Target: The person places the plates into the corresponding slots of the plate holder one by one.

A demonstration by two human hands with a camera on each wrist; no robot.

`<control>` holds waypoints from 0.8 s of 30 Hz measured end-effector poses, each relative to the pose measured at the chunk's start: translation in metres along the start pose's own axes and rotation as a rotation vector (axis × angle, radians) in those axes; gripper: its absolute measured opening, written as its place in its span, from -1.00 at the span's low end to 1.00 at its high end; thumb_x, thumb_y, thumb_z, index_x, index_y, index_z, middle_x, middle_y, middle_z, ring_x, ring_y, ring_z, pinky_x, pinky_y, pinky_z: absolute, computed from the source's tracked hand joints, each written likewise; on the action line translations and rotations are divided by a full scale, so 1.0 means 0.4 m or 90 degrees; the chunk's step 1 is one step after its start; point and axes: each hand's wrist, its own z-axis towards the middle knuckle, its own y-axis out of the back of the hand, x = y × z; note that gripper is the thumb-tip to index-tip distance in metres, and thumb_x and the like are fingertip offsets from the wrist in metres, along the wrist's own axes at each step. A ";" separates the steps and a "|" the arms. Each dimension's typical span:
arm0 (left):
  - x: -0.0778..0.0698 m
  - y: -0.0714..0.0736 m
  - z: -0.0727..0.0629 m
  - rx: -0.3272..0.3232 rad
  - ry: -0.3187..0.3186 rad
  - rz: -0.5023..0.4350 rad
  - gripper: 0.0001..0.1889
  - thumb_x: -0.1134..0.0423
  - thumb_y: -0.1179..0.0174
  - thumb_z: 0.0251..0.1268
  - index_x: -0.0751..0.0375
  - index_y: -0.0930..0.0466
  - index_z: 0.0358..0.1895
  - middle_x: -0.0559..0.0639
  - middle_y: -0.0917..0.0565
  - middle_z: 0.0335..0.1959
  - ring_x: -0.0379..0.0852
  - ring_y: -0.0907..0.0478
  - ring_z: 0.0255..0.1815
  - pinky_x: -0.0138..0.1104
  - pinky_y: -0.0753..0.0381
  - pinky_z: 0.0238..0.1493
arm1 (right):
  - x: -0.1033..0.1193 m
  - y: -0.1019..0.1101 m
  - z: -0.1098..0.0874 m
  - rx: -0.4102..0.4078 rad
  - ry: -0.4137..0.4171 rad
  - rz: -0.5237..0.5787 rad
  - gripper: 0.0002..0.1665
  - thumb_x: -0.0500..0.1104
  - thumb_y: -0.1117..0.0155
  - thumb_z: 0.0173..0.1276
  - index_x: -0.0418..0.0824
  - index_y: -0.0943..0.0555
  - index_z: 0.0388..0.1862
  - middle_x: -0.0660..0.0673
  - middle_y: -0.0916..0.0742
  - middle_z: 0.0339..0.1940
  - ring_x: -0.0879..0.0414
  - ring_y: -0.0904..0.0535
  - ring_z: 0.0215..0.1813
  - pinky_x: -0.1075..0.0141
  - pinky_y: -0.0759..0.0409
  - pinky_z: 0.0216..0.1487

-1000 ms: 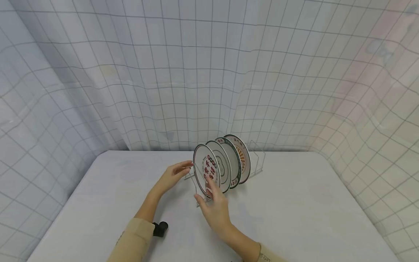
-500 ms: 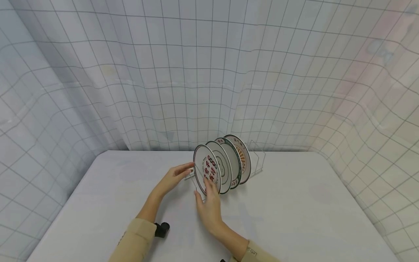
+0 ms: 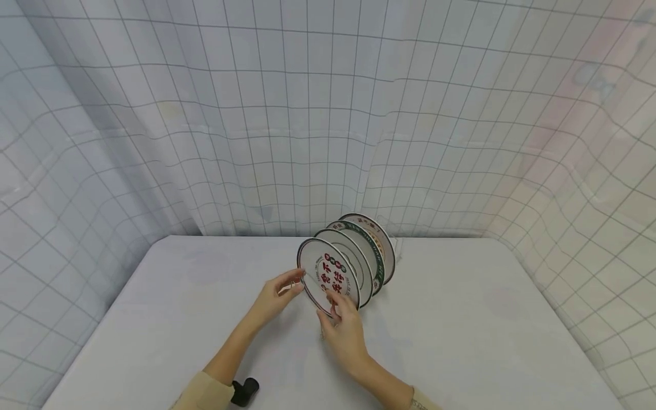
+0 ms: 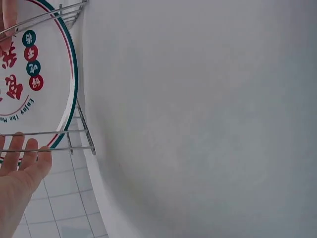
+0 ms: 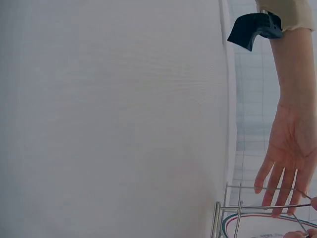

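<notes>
Several decorated plates stand tilted in a row in a wire dish rack [image 4: 85, 128]. The front plate [image 3: 318, 263] is white with a dark rim, red characters and small red and green circles. Behind it lean a plain white plate [image 3: 355, 259], a green-rimmed plate [image 3: 378, 263] and one with an orange pattern [image 3: 388, 256]. My left hand [image 3: 274, 299] grips the rack's wires at the front plate's left edge; the left wrist view shows its fingertips at two wires. My right hand [image 3: 349, 337] pinches the rack's near end, its fingers overlapping the plate's lower edge.
A white-covered table [image 3: 461, 330] lies under the rack, with bare surface on both sides. White checked curtains [image 3: 328, 125] surround the table at the back and sides. A black device [image 3: 245, 392] sits at my left wrist by the sleeve.
The rack and all its plates have shifted toward me and turned slightly, the front plate now facing me more. Both hands have moved along with it, the right hand closing onto the wire.
</notes>
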 end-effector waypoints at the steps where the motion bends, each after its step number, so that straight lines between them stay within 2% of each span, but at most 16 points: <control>1: -0.006 -0.009 -0.009 -0.012 0.005 0.002 -0.58 0.31 -0.09 0.30 0.39 -0.37 0.19 0.28 -0.48 0.13 0.20 -0.38 0.16 -0.03 -0.42 0.17 | -0.004 0.010 -0.003 0.008 0.008 0.009 -0.53 -0.42 -0.31 0.11 -0.43 -0.46 0.04 -0.24 -0.56 -0.11 -0.12 -0.51 -0.03 0.21 -0.60 -0.03; 5: -0.026 -0.045 -0.040 -0.065 0.022 -0.012 -0.60 0.34 -0.14 0.25 0.38 -0.40 0.15 0.27 -0.50 0.09 0.19 -0.43 0.12 -0.13 -0.51 0.10 | -0.022 0.050 -0.012 0.048 0.034 0.042 -0.52 -0.44 -0.31 0.10 -0.44 -0.46 0.05 -0.28 -0.57 -0.10 -0.14 -0.51 -0.02 0.18 -0.60 -0.04; 8: -0.042 -0.072 -0.058 -0.102 0.029 -0.029 -0.61 0.35 -0.16 0.22 0.39 -0.43 0.11 0.30 -0.51 0.06 0.20 -0.45 0.09 -0.17 -0.56 0.03 | -0.036 0.082 -0.013 0.073 0.078 0.042 -0.51 -0.46 -0.30 0.10 -0.45 -0.45 0.05 -0.29 -0.58 -0.11 -0.10 -0.52 -0.03 0.19 -0.61 -0.07; 12: -0.053 -0.102 -0.079 -0.131 0.038 -0.039 -0.61 0.34 -0.19 0.20 0.39 -0.44 0.09 0.31 -0.52 0.04 0.19 -0.46 0.07 -0.20 -0.60 -0.04 | -0.062 0.120 -0.006 0.094 0.149 0.034 -0.52 -0.50 -0.28 0.09 -0.45 -0.45 0.04 -0.28 -0.59 -0.11 -0.01 -0.54 -0.06 0.19 -0.63 -0.13; 16: -0.062 -0.124 -0.090 -0.147 0.040 -0.051 -0.61 0.35 -0.20 0.19 0.37 -0.45 0.09 0.29 -0.53 0.03 0.18 -0.47 0.06 -0.20 -0.63 -0.09 | -0.086 0.153 0.008 0.128 0.171 0.068 -0.52 -0.52 -0.26 0.09 -0.46 -0.45 0.04 -0.34 -0.57 -0.07 -0.07 -0.53 -0.04 0.14 -0.60 -0.10; 19: -0.066 -0.137 -0.091 -0.148 0.035 -0.066 -0.61 0.35 -0.20 0.19 0.38 -0.44 0.09 0.31 -0.53 0.03 0.21 -0.47 0.06 -0.21 -0.63 -0.10 | -0.104 0.174 0.017 0.152 0.169 0.085 -0.52 -0.55 -0.23 0.08 -0.48 -0.44 0.04 -0.37 -0.55 -0.04 -0.14 -0.52 -0.02 0.11 -0.58 -0.05; 24: -0.063 -0.156 -0.091 -0.146 0.037 -0.050 -0.62 0.32 -0.22 0.18 0.35 -0.47 0.06 0.28 -0.54 0.00 0.19 -0.48 0.02 -0.25 -0.63 -0.12 | -0.132 0.200 0.035 0.184 0.170 0.132 -0.49 -0.65 -0.15 0.05 -0.55 -0.40 0.05 -0.44 -0.51 -0.01 -0.15 -0.48 0.07 0.10 -0.50 0.05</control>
